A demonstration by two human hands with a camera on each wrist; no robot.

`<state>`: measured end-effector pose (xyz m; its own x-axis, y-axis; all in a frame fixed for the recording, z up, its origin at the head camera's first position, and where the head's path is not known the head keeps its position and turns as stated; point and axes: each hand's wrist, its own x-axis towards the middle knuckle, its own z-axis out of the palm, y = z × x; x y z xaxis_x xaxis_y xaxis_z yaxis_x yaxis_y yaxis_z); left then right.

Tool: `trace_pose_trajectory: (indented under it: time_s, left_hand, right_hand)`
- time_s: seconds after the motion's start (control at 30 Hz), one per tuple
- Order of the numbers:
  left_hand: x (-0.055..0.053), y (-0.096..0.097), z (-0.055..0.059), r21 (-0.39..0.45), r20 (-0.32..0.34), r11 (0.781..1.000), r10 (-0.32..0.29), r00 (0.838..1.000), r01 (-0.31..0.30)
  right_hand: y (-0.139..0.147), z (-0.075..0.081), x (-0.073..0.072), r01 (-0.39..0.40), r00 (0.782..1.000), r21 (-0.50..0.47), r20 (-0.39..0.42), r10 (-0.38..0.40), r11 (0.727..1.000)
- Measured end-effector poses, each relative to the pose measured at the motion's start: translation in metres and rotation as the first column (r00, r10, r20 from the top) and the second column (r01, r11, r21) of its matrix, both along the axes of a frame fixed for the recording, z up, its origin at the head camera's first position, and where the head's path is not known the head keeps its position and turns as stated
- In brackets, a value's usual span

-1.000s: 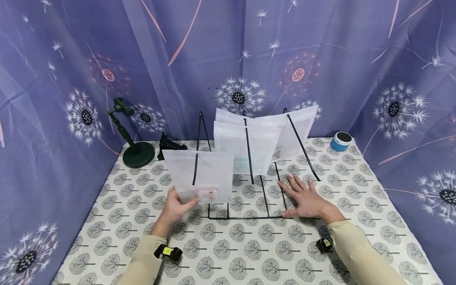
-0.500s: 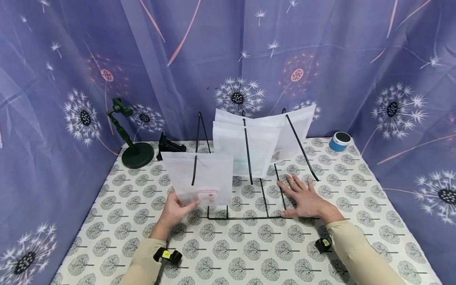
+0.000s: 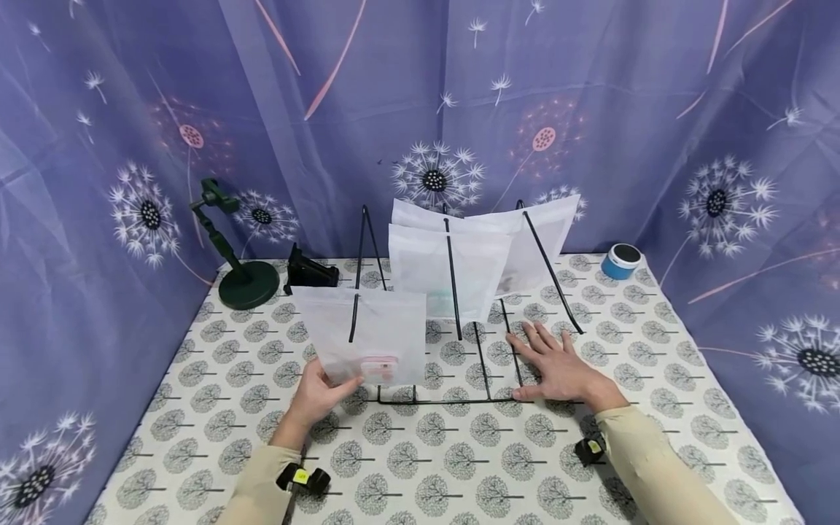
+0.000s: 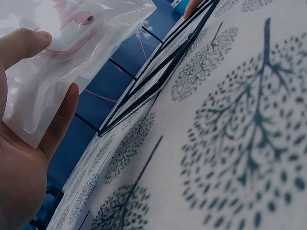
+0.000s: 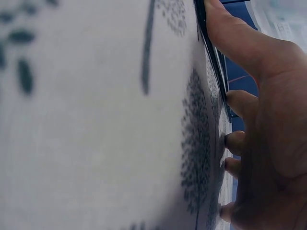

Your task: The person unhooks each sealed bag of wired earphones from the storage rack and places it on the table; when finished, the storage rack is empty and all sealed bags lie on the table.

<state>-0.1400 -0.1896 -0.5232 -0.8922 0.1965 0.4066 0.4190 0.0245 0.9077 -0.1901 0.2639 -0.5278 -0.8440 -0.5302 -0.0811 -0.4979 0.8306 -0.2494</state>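
Note:
My left hand (image 3: pixel 317 399) pinches the lower left corner of a white translucent zip bag (image 3: pixel 394 328), thumb in front and fingers behind. Inside that bag shows a small pink-and-white item (image 4: pixel 72 28), its kind unclear. The bag's upper part is on the left prong of a black wire display rack (image 3: pixel 453 401), whose bent end shows in front of it. My right hand (image 3: pixel 558 368) lies spread over the right part of the rack's base, with the thumb (image 5: pixel 235 38) touching the wire. Further white bags (image 3: pixel 420 255) hang on the middle and right prongs.
At the back left stand a dark green stand (image 3: pixel 246 284) with a round base and a black bracket-like object (image 3: pixel 310 271). A blue-and-white round container (image 3: pixel 620 261) with a dark top sits back right. Purple dandelion curtains (image 3: pixel 433 109) enclose the tree-patterned tablecloth (image 3: pixel 420 467).
The bag in my left hand has come slightly lower and nearer along the left prong. My right hand keeps its place on the rack; the whole head view has shifted a little.

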Motion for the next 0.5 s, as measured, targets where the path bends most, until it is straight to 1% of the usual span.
trace_pose_trajectory:
  time_s: [0.13,0.27,0.33,0.5]
  left_hand:
    - [-0.0003,-0.0017,-0.0017,0.021,-0.003,0.999,-0.025,1.0,0.025]
    - [0.0013,-0.0037,-0.0006,0.02,0.005,0.999,-0.032,0.999,0.032]
    - [0.0032,-0.0043,0.0007,0.013,0.015,0.999,-0.034,0.999,0.033]
    - [0.0085,-0.0042,0.0024,0.017,0.012,0.999,-0.037,0.999,0.037]
  right_hand:
    - [-0.0004,-0.0005,-0.001,-0.002,1.0,-0.003,-0.007,0.002,1.0]
    - [0.0,-0.0012,-0.0016,0.0,1.0,0.006,0.012,0.0,1.0]
    - [0.0005,-0.0013,-0.0017,0.0,1.0,0.008,0.015,0.0,1.0]
    - [0.0009,-0.0011,-0.0006,0.004,1.0,0.01,0.02,-0.004,1.0]
